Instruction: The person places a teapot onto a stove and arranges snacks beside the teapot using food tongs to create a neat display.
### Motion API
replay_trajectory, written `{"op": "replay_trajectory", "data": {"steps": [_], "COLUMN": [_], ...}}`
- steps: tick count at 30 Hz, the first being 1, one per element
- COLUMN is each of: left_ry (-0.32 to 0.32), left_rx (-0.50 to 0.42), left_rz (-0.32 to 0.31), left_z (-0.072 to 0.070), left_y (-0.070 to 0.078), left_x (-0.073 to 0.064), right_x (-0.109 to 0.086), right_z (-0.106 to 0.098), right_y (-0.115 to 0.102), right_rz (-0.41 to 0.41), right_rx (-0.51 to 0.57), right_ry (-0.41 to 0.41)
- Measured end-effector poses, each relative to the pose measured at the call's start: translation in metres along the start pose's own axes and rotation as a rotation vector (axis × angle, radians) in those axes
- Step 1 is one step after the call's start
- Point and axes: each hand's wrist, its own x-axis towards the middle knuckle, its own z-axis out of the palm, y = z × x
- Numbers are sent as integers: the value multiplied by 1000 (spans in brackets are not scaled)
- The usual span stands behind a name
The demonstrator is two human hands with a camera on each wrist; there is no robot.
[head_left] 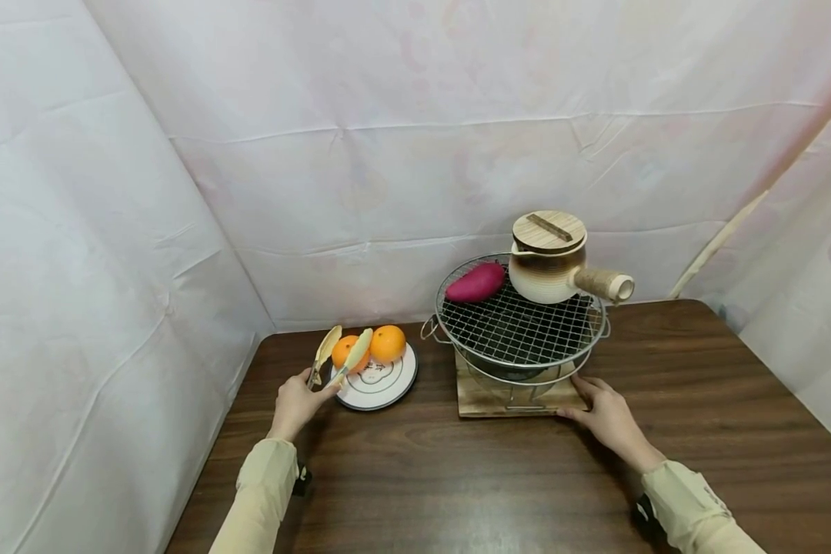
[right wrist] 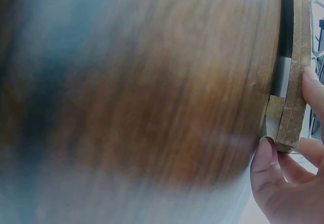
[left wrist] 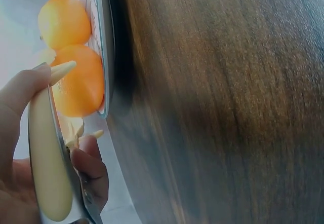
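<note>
My left hand (head_left: 298, 404) grips a pair of tongs (head_left: 357, 350) with cream tips. The spread tips stand on either side of the left orange (head_left: 347, 345), on a white plate (head_left: 370, 399) with a dark rim. A second orange (head_left: 388, 344) sits beside it on the plate. In the left wrist view, the thumb lies along the tongs' cream handle (left wrist: 48, 158). My right hand (head_left: 612, 419) holds the front right corner of a wooden board (head_left: 481, 402), under a round wire grill (head_left: 519, 342). Up close in the right wrist view, fingers and thumb pinch the board's edge (right wrist: 293, 102).
On the grill rest a purple-red sweet potato (head_left: 478, 283) and a clay pot (head_left: 543, 277) with a wooden lid (head_left: 540, 231). The pot's wrapped handle (head_left: 599, 283) juts out to the right. White curtains (head_left: 360, 192) hang behind the brown table (head_left: 415, 477).
</note>
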Motion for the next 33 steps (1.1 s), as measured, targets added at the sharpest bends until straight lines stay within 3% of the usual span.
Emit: {"op": "replay_trajectory", "data": {"steps": [8,19,33], "left_ry": [-11,-27,-30], "left_rx": [-3,32,76], "left_rz": [5,63,39], "left_z": [-5,-9,-5], "left_y": [-2,-12,-17], "left_x": [-3,-10,-14], "right_x": [0,0,0], "right_z": [1,0,0], "right_y": [0,0,0], "right_rz": [-1,-4,-4], "right_rx": [-7,-16,-11], "right_ry": [-5,2,-4]}}
